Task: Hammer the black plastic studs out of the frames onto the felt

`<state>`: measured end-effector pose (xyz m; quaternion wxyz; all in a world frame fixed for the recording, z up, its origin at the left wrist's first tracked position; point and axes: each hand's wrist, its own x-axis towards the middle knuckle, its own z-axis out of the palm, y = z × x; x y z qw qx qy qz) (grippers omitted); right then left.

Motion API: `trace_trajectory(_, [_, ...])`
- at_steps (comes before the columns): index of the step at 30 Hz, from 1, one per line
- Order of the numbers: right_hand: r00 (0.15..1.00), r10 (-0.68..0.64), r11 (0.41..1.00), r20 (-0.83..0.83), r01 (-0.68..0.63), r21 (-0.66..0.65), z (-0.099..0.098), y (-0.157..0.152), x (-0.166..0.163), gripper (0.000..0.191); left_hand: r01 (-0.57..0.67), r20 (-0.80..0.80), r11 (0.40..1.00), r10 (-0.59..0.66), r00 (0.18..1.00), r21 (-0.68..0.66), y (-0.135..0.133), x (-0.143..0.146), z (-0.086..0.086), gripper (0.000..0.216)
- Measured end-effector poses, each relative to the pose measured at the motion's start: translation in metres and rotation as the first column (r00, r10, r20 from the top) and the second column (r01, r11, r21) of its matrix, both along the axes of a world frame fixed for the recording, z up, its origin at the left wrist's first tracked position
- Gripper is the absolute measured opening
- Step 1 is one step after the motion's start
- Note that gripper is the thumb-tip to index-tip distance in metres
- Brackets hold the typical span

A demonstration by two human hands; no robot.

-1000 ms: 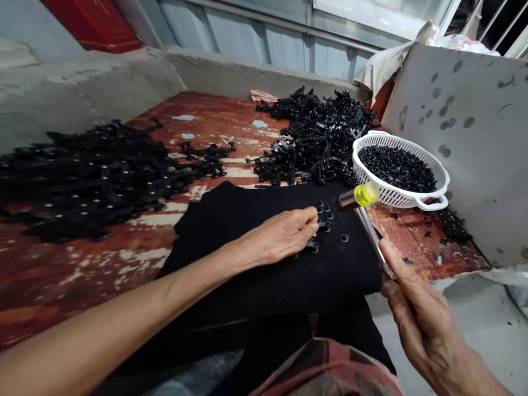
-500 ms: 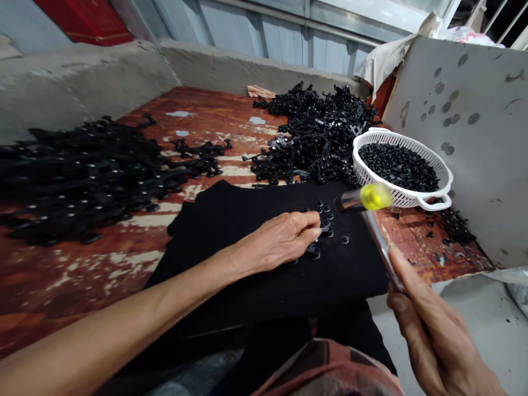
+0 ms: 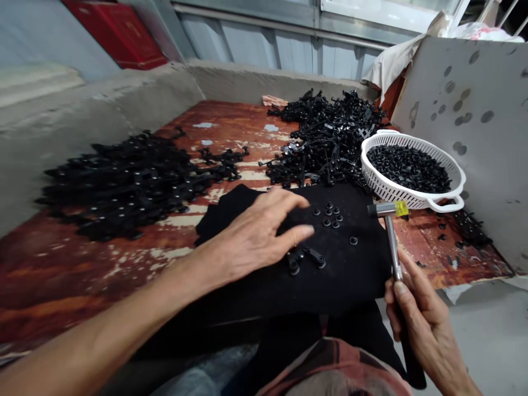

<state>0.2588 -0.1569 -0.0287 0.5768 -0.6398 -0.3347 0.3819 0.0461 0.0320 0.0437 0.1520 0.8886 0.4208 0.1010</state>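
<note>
My left hand hovers over the black cloth, thumb and index finger spread apart, with nothing seen between them. Just below its thumb lie small black link-shaped parts with round ends, partly hidden by the hand. To the right of the fingertips sits a cluster of several small round black caps. One more cap rests apart from them. My right hand is wrapped round the handle of a small hammer with one yellow and one dark face, its head raised near the cloth's right edge.
A white basket full of small black pieces stands at the right, beside a spotted grey panel. A large heap of black parts lies at the back, another heap at the left, both on the worn red-brown tabletop.
My left hand has opened and drawn back to the left, off the link part it was pinching. The hammer, blurred before, is now steadier and slightly farther right of the caps.
</note>
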Motion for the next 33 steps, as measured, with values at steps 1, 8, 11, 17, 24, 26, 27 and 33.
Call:
trace_trajectory(1, [0.999, -0.001, 1.0, -0.05, 0.001, -0.013, -0.002, 0.002, 0.0, 0.053, -0.148, -0.032, 0.988, 0.149, 0.988, 0.032, -0.007, 0.0, -0.001, 0.039])
trace_trajectory(8, [0.992, -0.006, 1.0, -0.123, 0.008, 0.015, -0.002, 0.008, -0.002, 0.051, -0.316, -0.369, 0.949, 0.295, 0.881, 0.003, -0.025, 0.021, -0.008, 0.039])
trace_trajectory(11, [0.991, 0.012, 1.0, -0.132, -0.009, 0.02, -0.003, 0.009, -0.001, 0.053, -0.277, -0.257, 0.953, 0.24, 0.936, -0.121, -0.015, 0.018, -0.011, 0.026])
trace_trajectory(17, [0.992, 0.004, 1.0, -0.125, -0.001, 0.028, -0.009, 0.009, -0.001, 0.056, -0.152, 0.021, 0.96, 0.161, 0.987, -0.234, -0.017, 0.007, -0.012, 0.014])
trace_trajectory(24, [0.994, 0.031, 0.998, -0.106, -0.026, 0.053, -0.011, 0.011, -0.003, 0.054, 0.084, 0.037, 0.973, -0.078, 0.996, -0.216, -0.02, 0.016, -0.005, 0.021])
trace_trajectory(26, [0.993, 0.044, 0.998, -0.106, -0.039, 0.053, -0.011, 0.011, -0.003, 0.052, 0.19, 0.061, 0.958, -0.181, 0.982, -0.216, -0.02, 0.023, -0.006, 0.022])
trace_trajectory(27, [0.993, 0.046, 0.998, -0.105, -0.04, 0.053, -0.011, 0.012, -0.004, 0.052, 0.229, 0.072, 0.95, -0.218, 0.973, -0.214, -0.02, 0.027, -0.007, 0.023])
trace_trajectory(33, [0.994, 0.025, 0.999, -0.109, -0.02, 0.048, -0.007, 0.012, -0.006, 0.051, 0.244, 0.117, 0.929, -0.219, 0.969, -0.279, -0.019, 0.049, -0.008, 0.022])
